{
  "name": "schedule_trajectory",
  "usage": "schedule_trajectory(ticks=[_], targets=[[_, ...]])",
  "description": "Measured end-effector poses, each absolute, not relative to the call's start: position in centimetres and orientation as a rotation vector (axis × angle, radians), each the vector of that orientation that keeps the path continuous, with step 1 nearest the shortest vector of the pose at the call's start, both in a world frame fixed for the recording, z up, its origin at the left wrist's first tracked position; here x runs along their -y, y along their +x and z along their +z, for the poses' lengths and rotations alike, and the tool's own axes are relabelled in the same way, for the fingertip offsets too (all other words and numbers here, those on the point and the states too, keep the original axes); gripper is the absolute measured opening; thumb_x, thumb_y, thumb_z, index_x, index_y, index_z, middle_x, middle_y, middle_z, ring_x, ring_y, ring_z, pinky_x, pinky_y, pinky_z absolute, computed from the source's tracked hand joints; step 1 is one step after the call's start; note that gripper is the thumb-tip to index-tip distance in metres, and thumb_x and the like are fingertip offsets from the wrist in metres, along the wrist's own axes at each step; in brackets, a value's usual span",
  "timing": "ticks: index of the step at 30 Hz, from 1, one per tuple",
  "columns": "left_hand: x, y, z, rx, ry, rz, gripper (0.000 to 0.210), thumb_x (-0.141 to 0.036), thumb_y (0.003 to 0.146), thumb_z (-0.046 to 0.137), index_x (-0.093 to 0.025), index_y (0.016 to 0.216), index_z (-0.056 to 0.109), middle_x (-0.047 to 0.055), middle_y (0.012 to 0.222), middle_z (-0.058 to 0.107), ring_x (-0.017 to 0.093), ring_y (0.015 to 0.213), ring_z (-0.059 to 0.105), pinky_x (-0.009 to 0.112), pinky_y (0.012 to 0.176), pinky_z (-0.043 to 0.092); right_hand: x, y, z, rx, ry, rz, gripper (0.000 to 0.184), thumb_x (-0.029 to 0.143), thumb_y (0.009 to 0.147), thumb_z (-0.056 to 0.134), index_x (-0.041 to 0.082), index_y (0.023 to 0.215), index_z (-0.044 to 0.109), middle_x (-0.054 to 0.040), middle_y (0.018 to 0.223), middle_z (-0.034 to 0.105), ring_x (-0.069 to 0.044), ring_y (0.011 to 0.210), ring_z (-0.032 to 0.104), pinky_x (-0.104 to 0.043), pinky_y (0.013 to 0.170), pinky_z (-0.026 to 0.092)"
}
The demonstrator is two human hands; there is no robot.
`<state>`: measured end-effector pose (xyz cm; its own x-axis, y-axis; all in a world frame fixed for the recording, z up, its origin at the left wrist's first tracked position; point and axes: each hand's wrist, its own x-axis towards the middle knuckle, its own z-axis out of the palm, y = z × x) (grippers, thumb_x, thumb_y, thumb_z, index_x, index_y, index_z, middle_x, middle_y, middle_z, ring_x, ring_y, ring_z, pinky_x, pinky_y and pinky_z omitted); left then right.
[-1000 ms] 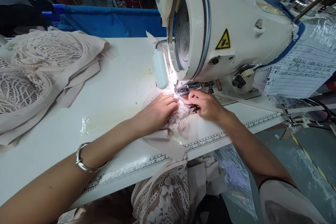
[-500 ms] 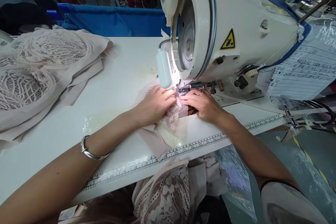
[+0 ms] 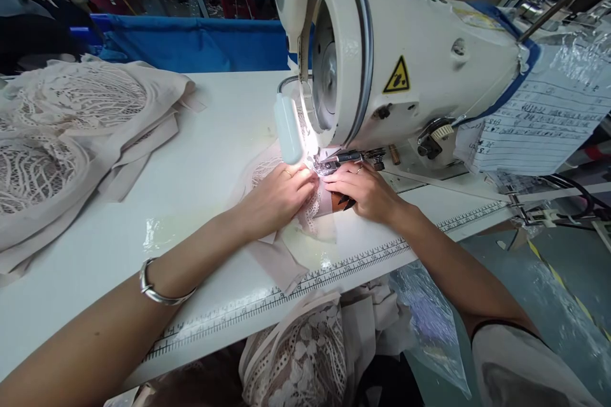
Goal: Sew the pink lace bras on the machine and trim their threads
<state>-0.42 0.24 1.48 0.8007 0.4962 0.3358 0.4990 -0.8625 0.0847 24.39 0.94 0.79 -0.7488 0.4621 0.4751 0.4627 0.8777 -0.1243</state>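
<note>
Pale pink lace fabric [image 3: 310,215] lies under the needle area of a white sewing machine [image 3: 429,57]. My left hand [image 3: 281,196] rests on the lace left of the presser foot [image 3: 324,167], fingers bent and pressed together on the cloth. Right of the foot, my right hand [image 3: 366,192] has its thumb and fingers closed at the fabric's edge. The fingertips are partly lost in the glare of a small lamp [image 3: 288,130]. Below the right fingers an orange-brown and black object [image 3: 342,202] is partly covered. A plain beige strip [image 3: 277,264] hangs toward the table edge.
Beige lace pieces [image 3: 90,108] are piled on the left of the white table [image 3: 210,133]. A printed ruler [image 3: 267,305] follows its front edge. More lace cloth [image 3: 305,350] lies below the edge. Handwritten paper [image 3: 539,114] hangs on the right, above a narrow band [image 3: 443,184].
The view has shifted slightly, so the machine appears further left. Both hands stay by the presser foot on the lace. More of the orange-brown object shows beneath my right hand.
</note>
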Motion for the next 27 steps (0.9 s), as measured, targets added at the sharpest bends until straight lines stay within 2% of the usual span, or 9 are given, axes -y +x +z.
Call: schedule_trajectory(ticks=[2,8,13,17,21,27], targets=[[-0.21,-0.37,1.48,0.78,-3.011,-0.557,0.033,-0.012,0.105,0.036,-0.013,0.107,0.068,0.014,0.111,0.07,0.024,0.102,0.06,0.039,0.085,0.047,-0.92,24.34,0.78,2.545,-0.668,0.016,0.034,0.008,0.098,0.041,0.02,0.105,0.072,-0.0069,0.103,0.077,-0.023,0.101,0.064,-0.043,0.088,0.053],[-0.05,-0.27,1.6,0.875,-2.924,-0.45,0.033,-0.018,0.106,0.037,-0.014,0.116,0.068,0.014,0.107,0.07,0.024,0.084,0.057,0.037,0.072,0.045,-0.89,24.34,0.69,2.538,-0.678,0.046,0.029,0.011,0.097,0.046,0.022,0.104,0.072,-0.0066,0.102,0.077,-0.024,0.098,0.064,-0.043,0.086,0.052],[0.27,0.17,1.1,0.993,-2.843,-0.428,0.033,-0.018,0.104,0.038,-0.008,0.123,0.064,0.018,0.11,0.068,0.027,0.089,0.057,0.04,0.074,0.045,-0.84,24.29,0.82,2.558,-0.707,0.025,0.031,0.007,0.095,0.045,0.021,0.1,0.072,-0.0065,0.104,0.077,-0.024,0.097,0.063,-0.042,0.085,0.051],[0.34,0.19,1.06,0.961,-2.852,-0.498,0.03,-0.012,0.103,0.04,-0.014,0.108,0.069,0.013,0.112,0.07,0.026,0.094,0.057,0.041,0.081,0.042,-0.78,24.22,1.0,2.557,-0.655,0.009,0.031,0.004,0.094,0.045,0.022,0.093,0.071,-0.0046,0.099,0.077,-0.022,0.095,0.063,-0.04,0.084,0.049],[0.36,0.02,1.24,0.898,-2.887,-0.555,0.032,-0.01,0.103,0.038,-0.015,0.097,0.069,0.009,0.106,0.075,0.024,0.096,0.06,0.042,0.084,0.039,-0.72,24.23,1.02,2.578,-0.675,-0.018,0.033,0.004,0.094,0.043,0.024,0.089,0.069,-0.0025,0.096,0.076,-0.021,0.092,0.06,-0.04,0.083,0.048],[0.57,-0.02,1.05,0.998,-2.845,-0.547,0.024,-0.019,0.101,0.05,-0.012,0.117,0.066,0.013,0.114,0.073,0.03,0.102,0.06,0.044,0.085,0.04,-0.79,24.32,0.72,2.564,-0.709,-0.026,0.029,0.008,0.097,0.045,0.021,0.097,0.071,-0.0051,0.096,0.076,-0.022,0.093,0.061,-0.039,0.082,0.049]])
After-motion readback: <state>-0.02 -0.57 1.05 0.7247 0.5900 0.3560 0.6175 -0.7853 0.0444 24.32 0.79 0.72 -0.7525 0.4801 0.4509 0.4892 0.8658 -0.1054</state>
